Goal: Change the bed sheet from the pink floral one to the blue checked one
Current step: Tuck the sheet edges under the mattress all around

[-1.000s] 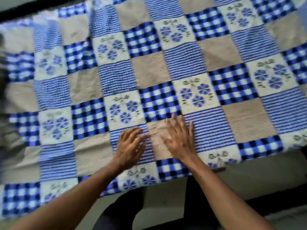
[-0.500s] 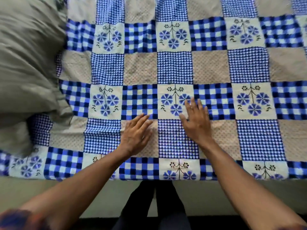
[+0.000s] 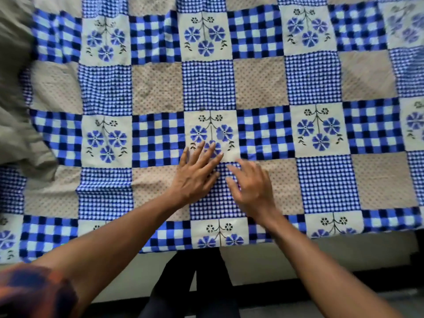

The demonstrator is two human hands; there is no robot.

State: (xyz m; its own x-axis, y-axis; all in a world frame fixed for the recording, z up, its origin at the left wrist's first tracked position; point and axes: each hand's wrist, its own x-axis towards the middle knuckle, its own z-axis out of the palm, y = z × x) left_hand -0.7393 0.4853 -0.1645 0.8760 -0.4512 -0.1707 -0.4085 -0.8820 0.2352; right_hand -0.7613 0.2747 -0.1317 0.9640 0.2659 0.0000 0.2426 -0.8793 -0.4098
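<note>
Now the hands have closed in from half a second ago. The left hand point(image 3: 197, 174) lies flat with straight fingers, tips on the middle flower square point(image 3: 211, 131). The right hand point(image 3: 252, 187), just below that square, is blurred, loosely spread and gripping nothing. The blue checked sheet point(image 3: 321, 184) lies spread around the square, so probably only smoothing remains. A grey pillow point(image 3: 18, 115) lies far left.

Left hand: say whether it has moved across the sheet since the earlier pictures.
Yes. The left hand slid right, from the beige patch toward the flower patch of the blue checked sheet, where its fingertips now rest.
</note>
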